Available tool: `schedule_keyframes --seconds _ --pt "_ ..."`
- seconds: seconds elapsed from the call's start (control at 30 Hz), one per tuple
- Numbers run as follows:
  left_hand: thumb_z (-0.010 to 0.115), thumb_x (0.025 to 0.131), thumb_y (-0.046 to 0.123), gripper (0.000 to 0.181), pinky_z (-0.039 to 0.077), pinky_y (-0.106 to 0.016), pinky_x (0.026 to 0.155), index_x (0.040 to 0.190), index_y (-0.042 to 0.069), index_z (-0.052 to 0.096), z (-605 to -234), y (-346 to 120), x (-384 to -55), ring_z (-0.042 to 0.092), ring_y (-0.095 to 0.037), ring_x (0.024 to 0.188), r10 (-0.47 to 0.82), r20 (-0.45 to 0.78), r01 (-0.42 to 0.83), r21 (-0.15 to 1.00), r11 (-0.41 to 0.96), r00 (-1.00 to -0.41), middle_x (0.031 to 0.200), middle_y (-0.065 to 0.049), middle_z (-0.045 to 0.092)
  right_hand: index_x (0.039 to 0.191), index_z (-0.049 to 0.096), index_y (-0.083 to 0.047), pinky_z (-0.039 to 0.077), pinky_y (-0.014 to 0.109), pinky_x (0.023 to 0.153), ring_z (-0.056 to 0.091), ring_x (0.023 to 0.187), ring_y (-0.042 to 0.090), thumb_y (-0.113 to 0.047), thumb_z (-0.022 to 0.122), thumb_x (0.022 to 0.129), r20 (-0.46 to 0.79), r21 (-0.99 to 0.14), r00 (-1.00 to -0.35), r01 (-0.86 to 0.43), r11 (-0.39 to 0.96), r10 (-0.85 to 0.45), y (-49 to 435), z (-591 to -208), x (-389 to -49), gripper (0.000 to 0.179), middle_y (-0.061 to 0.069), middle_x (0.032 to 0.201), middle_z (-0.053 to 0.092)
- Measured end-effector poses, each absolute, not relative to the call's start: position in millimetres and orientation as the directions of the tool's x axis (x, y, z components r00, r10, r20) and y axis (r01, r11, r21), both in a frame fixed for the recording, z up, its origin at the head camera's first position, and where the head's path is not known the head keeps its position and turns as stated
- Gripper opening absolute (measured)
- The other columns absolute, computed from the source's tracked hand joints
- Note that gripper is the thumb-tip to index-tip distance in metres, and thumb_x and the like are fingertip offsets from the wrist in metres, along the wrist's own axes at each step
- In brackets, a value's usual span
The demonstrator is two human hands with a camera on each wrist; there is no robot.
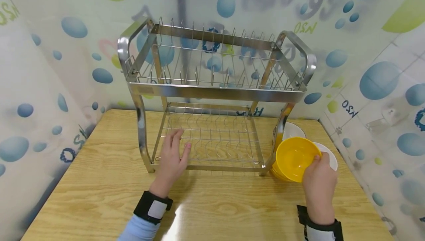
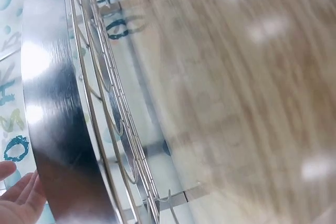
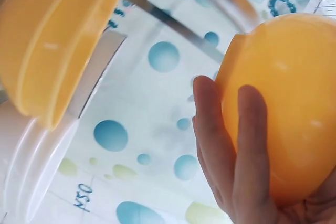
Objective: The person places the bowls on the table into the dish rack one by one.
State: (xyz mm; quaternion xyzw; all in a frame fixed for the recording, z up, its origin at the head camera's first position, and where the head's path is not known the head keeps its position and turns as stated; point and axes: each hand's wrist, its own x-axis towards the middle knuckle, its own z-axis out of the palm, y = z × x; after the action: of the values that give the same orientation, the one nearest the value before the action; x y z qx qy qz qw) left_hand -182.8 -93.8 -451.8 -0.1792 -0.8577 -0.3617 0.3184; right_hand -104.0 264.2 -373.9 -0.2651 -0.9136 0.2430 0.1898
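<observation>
My right hand [image 1: 320, 184] grips a yellow bowl [image 1: 295, 156] by its right rim, tilted so its inside faces the head camera. The right wrist view shows fingers against the outside of this bowl [image 3: 299, 103]. More yellow bowls [image 3: 58, 45] are stacked below and apart from it. A two-tier metal dish rack [image 1: 216, 91] stands on the table, with no dishes on either tier. At the front left of its lower tier [image 1: 225, 167] is my left hand [image 1: 170, 161], fingers extended and holding nothing. Whether it touches the wires, I cannot tell.
White dishes [image 1: 333, 157] sit right of the rack, partly hidden behind the held bowl and my right hand. The wood-grain table [image 1: 225, 208] meets a bubble-patterned wall covering [image 1: 335, 58] at the back and sides. Upright wire dividers [image 1: 212, 75] line the upper tier.
</observation>
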Motion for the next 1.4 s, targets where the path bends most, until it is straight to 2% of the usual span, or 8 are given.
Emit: schedule_keyframes --seconds 0.1,0.37,0.6,0.77,1.0,1.07,1.23,1.4 --pt "0.054 0.095 0.020 0.047 0.044 -0.051 0.093 0.135 -0.003 0.043 -451 -89 -181 0.049 -0.037 0.114 0.071 0.648 0.516 0.531 0.672 -0.759 0.129 -0.024 0.046 0.125 0.041 0.012 0.050 0.054 0.066 0.057 0.073 0.045 -0.017 0.028 0.103 0.254 -0.541 -0.793 0.357 0.761 0.553 257 -371 -102 0.039 0.039 0.098 0.058" --pt "0.050 0.098 0.026 0.047 0.048 -0.045 0.081 0.136 0.000 0.043 -450 -76 -180 0.053 -0.031 0.102 0.061 0.588 0.479 0.589 0.650 -0.806 0.124 -0.021 0.049 0.118 0.046 0.010 0.049 0.050 0.059 0.057 0.066 0.041 -0.015 0.034 0.103 0.296 -0.536 -0.836 0.256 0.805 0.462 236 -375 -105 0.032 0.036 0.093 0.061" --pt "0.046 0.100 0.031 0.047 0.049 -0.045 0.083 0.136 0.001 0.042 -451 -70 -179 0.053 -0.030 0.106 0.047 0.550 0.452 0.631 0.630 -0.834 0.131 -0.019 0.047 0.117 0.049 0.012 0.049 0.059 0.072 0.059 0.082 0.048 -0.010 0.037 0.101 0.332 -0.550 -0.853 0.172 0.817 0.403 220 -377 -109 0.030 0.036 0.101 0.060" --pt "0.047 0.099 0.028 0.046 0.049 -0.042 0.080 0.135 -0.001 0.043 -451 -67 -179 0.054 -0.028 0.103 0.049 0.566 0.468 0.626 0.624 -0.823 0.129 -0.020 0.048 0.121 0.048 0.012 0.049 0.058 0.070 0.059 0.079 0.046 -0.010 0.038 0.101 0.323 -0.544 -0.864 0.165 0.823 0.387 214 -379 -113 0.031 0.037 0.100 0.060" --pt "0.046 0.100 0.028 0.045 0.048 -0.040 0.078 0.133 -0.001 0.046 -450 -65 -180 0.054 -0.029 0.100 0.041 0.553 0.461 0.649 0.605 -0.832 0.123 -0.019 0.052 0.124 0.048 0.007 0.050 0.052 0.067 0.061 0.075 0.040 -0.012 0.038 0.102 0.266 -0.548 -0.889 0.178 0.818 0.372 202 -384 -120 0.031 0.034 0.099 0.062" --pt "0.046 0.100 0.027 0.044 0.048 -0.041 0.078 0.133 -0.002 0.046 -450 -65 -180 0.055 -0.030 0.099 0.042 0.548 0.460 0.655 0.600 -0.835 0.124 -0.020 0.052 0.123 0.047 0.006 0.050 0.047 0.062 0.059 0.070 0.036 -0.013 0.038 0.102 0.250 -0.552 -0.896 0.179 0.814 0.367 199 -385 -121 0.030 0.032 0.098 0.063" --pt "0.043 0.101 0.027 0.043 0.049 -0.038 0.074 0.133 -0.001 0.046 -450 -61 -178 0.056 -0.032 0.098 0.058 0.533 0.463 0.670 0.581 -0.844 0.121 -0.018 0.052 0.118 0.048 0.005 0.044 0.036 0.053 0.050 0.060 0.029 -0.013 0.039 0.102 0.236 -0.541 -0.913 0.161 0.825 0.333 192 -386 -123 0.026 0.027 0.086 0.062" --pt "0.041 0.102 0.030 0.043 0.051 -0.038 0.074 0.134 0.001 0.046 -450 -57 -177 0.057 -0.028 0.099 0.057 0.500 0.443 0.701 0.559 -0.864 0.122 -0.019 0.053 0.122 0.048 0.005 0.040 0.031 0.051 0.049 0.059 0.027 -0.015 0.039 0.102 0.184 -0.543 -0.932 0.167 0.823 0.311 185 -390 -129 0.030 0.025 0.083 0.060"
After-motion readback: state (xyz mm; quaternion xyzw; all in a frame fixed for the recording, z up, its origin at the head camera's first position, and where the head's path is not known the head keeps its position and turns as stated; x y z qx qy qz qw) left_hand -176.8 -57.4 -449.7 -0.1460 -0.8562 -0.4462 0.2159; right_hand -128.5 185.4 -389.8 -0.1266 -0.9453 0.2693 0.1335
